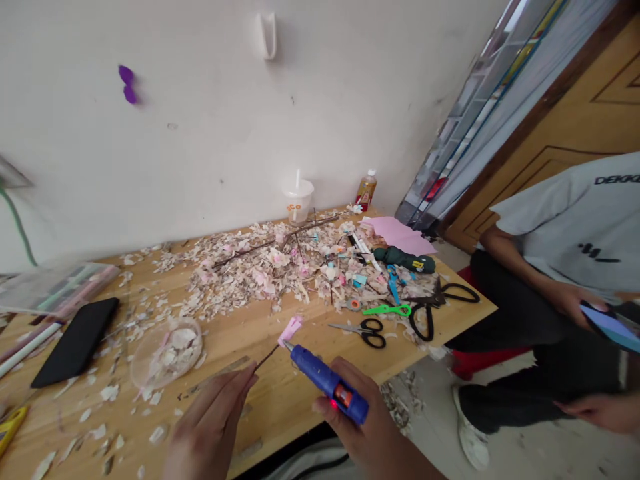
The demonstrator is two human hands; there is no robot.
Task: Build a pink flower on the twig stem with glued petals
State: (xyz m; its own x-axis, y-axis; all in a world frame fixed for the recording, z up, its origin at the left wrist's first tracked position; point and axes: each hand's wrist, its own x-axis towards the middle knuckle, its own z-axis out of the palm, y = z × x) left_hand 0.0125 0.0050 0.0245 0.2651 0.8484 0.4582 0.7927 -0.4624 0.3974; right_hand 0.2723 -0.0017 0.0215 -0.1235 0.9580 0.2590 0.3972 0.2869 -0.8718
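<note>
At lower centre, a blue plastic glue gun (327, 383) is gripped in the closed right hand (370, 427), nozzle touching a pink paper petal (291, 329) on a thin stem (265, 359) pinched by the left hand (213, 423). Fingertips could be burned by stray glue.
</note>
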